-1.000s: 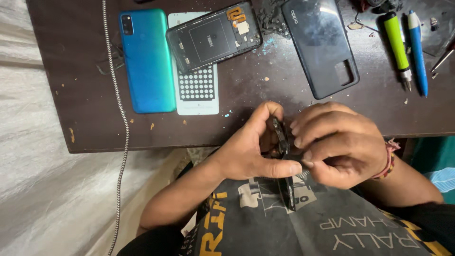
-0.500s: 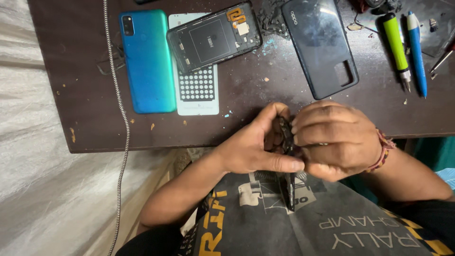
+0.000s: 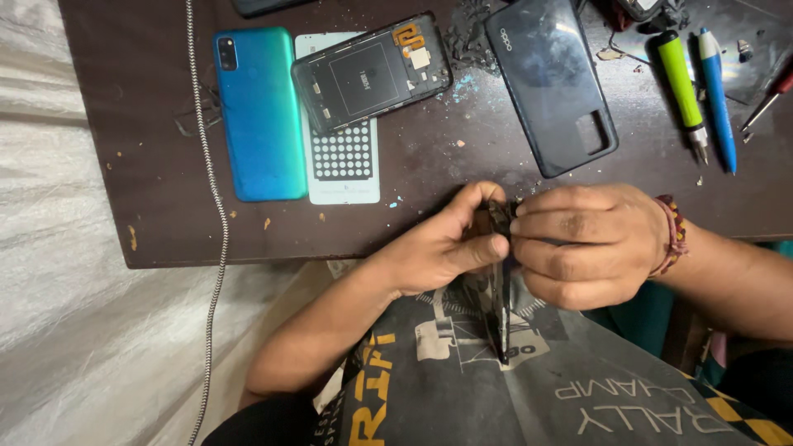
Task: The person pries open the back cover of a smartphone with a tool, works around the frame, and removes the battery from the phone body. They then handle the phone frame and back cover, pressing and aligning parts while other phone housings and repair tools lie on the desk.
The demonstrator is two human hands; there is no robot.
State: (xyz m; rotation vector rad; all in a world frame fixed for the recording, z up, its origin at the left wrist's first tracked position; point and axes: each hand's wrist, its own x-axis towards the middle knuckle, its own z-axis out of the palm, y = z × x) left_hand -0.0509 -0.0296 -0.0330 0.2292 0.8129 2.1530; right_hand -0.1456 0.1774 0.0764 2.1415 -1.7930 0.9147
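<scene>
**Both hands on a phone held edge-on over the lap**

Since the earlier frame the right hand (image 3: 591, 244) has straightened and slid right; the left hand (image 3: 442, 244) sits as before. Fingers of both hands pinch the top of the dark phone (image 3: 499, 285), which stands on edge just off the near edge of the table (image 3: 165, 223).

Progress, as judged: phone still in one piece; separation not visible.

Already apart on the table: opened phone body (image 3: 372, 74), black back cover (image 3: 552, 83). Blue phone (image 3: 260, 111) lies left.

Containers: none seen.
</scene>
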